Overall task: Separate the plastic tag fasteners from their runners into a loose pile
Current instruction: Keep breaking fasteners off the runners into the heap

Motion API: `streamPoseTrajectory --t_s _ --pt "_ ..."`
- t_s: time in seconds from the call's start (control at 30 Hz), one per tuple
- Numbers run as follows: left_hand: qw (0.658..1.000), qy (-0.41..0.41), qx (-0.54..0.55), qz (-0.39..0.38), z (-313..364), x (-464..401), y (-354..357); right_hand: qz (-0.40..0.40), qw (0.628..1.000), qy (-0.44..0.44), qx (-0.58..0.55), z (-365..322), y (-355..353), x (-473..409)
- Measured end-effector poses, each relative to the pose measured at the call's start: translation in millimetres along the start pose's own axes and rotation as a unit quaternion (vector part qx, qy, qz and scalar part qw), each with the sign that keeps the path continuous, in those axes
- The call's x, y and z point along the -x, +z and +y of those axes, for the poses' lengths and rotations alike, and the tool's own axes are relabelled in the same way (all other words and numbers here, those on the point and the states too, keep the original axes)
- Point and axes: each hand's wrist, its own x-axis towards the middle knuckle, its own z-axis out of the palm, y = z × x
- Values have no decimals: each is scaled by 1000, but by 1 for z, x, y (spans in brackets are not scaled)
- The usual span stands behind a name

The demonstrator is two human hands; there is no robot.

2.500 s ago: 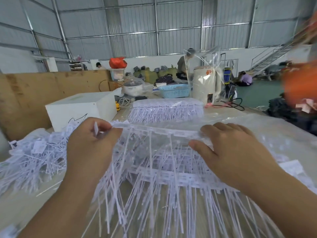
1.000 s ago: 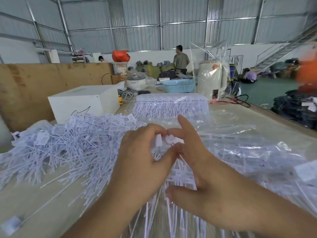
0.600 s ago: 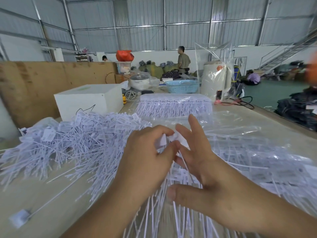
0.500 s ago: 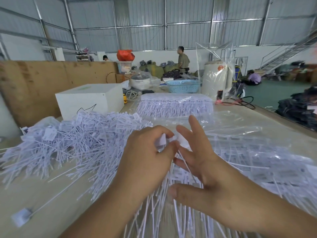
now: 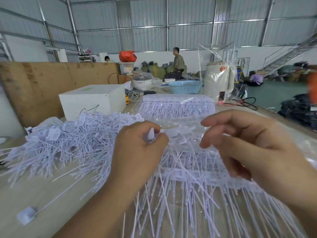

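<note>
White plastic strip of tag fasteners on their runner runs crosswise between my hands; my left hand pinches its near end, my right hand hovers loosely curled, holding nothing. The loose pile of separated fasteners lies left of my left hand.

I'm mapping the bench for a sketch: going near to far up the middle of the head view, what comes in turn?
Left hand pinching a fastener → bagged fasteners → blue basket → standing person.
</note>
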Motion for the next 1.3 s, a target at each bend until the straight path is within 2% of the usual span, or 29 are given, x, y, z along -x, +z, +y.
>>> streamPoseTrajectory --t_s 0.13,0.17,0.23,0.3,0.33,0.37,0.4,0.43,0.47,0.5,0.53,0.63,0.7,0.83,1.0,1.3 --pt "1000 -15 17 9 -1 -3 -3 -132 975 -29 -178 -3 -17 -8" --pt "1000 -16 22 12 0 -3 -3 -168 950 -31 -260 -4 -21 -12" --pt "999 -17 35 22 4 -1 -3 -214 863 2 -457 -7 -39 -18" --pt "998 -26 49 32 7 0 -4 -228 793 27 -565 -6 -58 -21" --pt "998 -32 49 33 8 0 -4 -231 778 20 -583 -4 -62 -22" --pt "998 -35 46 31 7 0 -5 -210 804 9 -557 0 -63 -23" --pt "998 -36 45 27 7 -1 -5 -142 877 2 -459 1 -59 -23" --pt "998 -36 46 24 6 -1 -6 -42 958 1 -282 1 -54 -21" --pt "998 -35 48 24 6 -1 -5 65 995 6 -82 4 -48 -18" --pt "998 -32 48 25 6 0 -4 111 991 22 73 7 -38 -15" --pt "998 -26 48 27 6 0 -3 98 982 49 153 11 -29 -10" --pt "998 -14 51 31 8 3 -1 5 962 136 237 21 -2 -2" --pt "998 -11 57 37 7 4 -1 -10 948 130 290 31 3 -2" --pt "998 -14 57 31 6 5 1 -8 954 114 276 38 6 -6" --pt "998 -33 44 -10 2 4 7 28 973 122 194 39 5 -9" --pt "992 -59 63 -87 -5 4 15 -54 996 75 16 22 12 -4"
